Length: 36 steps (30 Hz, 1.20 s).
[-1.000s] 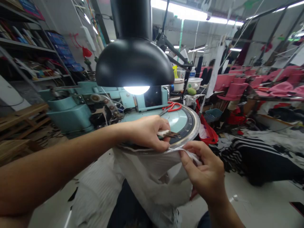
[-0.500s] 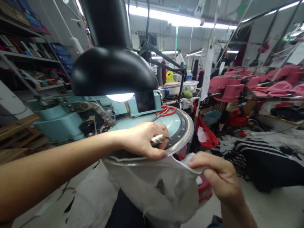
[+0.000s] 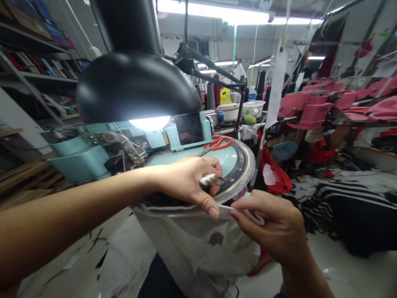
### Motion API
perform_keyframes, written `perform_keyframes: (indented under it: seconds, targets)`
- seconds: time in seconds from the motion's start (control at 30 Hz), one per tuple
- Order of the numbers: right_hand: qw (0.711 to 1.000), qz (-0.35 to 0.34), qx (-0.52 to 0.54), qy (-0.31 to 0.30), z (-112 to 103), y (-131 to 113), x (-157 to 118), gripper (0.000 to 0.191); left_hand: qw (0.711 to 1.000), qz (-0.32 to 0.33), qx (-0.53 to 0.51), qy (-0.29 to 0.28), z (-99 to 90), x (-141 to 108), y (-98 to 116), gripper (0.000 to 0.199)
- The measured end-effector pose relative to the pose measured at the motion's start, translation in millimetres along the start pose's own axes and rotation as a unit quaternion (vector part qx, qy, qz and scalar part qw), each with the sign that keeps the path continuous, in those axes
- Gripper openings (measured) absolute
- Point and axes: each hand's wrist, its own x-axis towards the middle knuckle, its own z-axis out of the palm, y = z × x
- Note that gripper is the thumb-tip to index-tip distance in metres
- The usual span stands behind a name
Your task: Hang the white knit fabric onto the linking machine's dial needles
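My left hand [image 3: 186, 179] reaches over the near rim of a round linking-machine dial [image 3: 249, 159], which has fine points around its edge. Its fingers are curled round a small tool with a white-wrapped handle [image 3: 207, 179] and a thin metal tip. The left thumb rests at the edge of light grey knit fabric [image 3: 186, 238] hanging from the dial. My right hand [image 3: 277, 221] pinches that fabric's edge just right of the left thumb. A dark opening shows in the hanging fabric. Red-handled scissors [image 3: 221, 142] lie on the pale green dial top.
A black lamp [image 3: 136, 87] hangs low over the machine, its bulb lit. Behind stand a bowl [image 3: 253, 108] and thread cones. Right of the dial hangs a red bag [image 3: 276, 176]; a dark striped cloth heap [image 3: 356, 215] lies farther right. Shelves [image 3: 46, 78] stand at left.
My right hand has moved left along the fabric edge, close to the left thumb, and the edge now folds in its fingers. My left hand stays at the rim. The view has shifted slightly.
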Motion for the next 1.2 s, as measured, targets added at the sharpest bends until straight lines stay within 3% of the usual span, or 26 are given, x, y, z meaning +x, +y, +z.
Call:
perform_keyframes:
  seconds: [0.17,0.27,0.4,0.47,0.53,0.63,0.73,0.83,0.97,1.1,1.2]
  targets:
    - [0.999,0.017,-0.034,0.038,2,-4,5,0.010,1.000,0.013,0.001,-0.016,-1.9,3,3,0.019]
    - [0.997,0.045,-0.047,0.043,0,1,6,0.009,1.000,-0.012,0.015,0.007,1.4,7,7,0.019]
    - [0.975,0.210,-0.040,0.067,-8,43,-8,0.006,0.999,-0.035,0.020,0.028,7.0,11,9,0.011]
    - [0.962,0.274,0.010,0.014,-13,68,-22,0.004,0.998,-0.040,0.028,0.033,8.3,11,9,0.008]
    - [0.953,0.284,0.087,-0.052,-19,83,-33,0.011,0.998,-0.039,0.035,0.032,8.7,11,9,0.009]
    - [0.941,0.244,0.174,-0.155,-31,84,-35,0.016,0.998,-0.020,0.035,0.039,9.0,13,8,0.014]
    - [0.957,0.166,0.124,-0.203,-46,73,-20,0.015,0.998,-0.003,0.041,0.053,10.0,16,7,0.014]
    - [0.968,0.098,0.133,-0.189,-53,61,-1,0.022,0.998,-0.004,0.050,0.049,10.8,19,6,0.017]
    - [0.976,0.069,0.127,-0.163,-38,44,10,0.015,0.998,-0.003,0.050,0.044,10.9,20,5,0.022]
    - [0.990,0.067,0.126,-0.013,-16,38,8,0.007,0.998,-0.012,0.042,0.042,10.0,22,8,0.034]
    - [0.986,0.115,0.114,0.047,-11,43,7,0.005,0.998,-0.031,0.039,0.036,10.2,25,11,0.025]
